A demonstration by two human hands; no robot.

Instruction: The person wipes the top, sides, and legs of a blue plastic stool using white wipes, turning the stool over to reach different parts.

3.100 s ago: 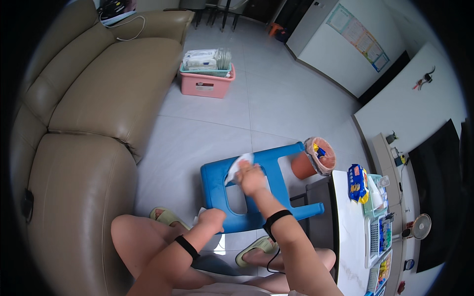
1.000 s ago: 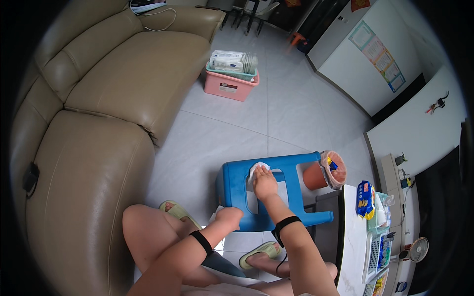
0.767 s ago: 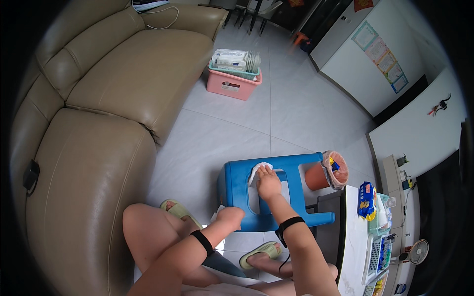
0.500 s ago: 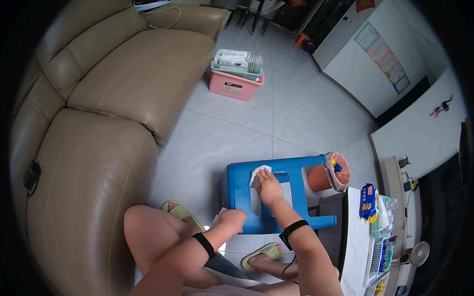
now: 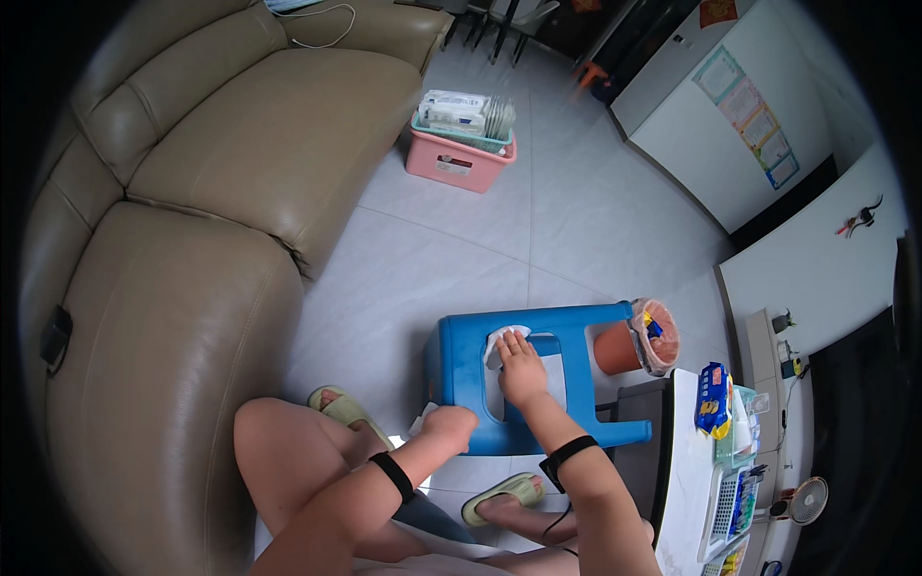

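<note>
The smooth blue stool (image 5: 465,379) lies sideways, left hand (image 5: 451,428) gripping its edge, right hand (image 5: 523,372) flat over a white wipe (image 5: 495,346).

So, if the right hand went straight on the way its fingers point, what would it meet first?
Beyond the wipe beneath it, the right hand would likely meet the stool's far edge first; depth is unclear.

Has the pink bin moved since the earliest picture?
No; the pink bin sits the same beside the sofa and left of the floor seam; only the view shifted.
</note>
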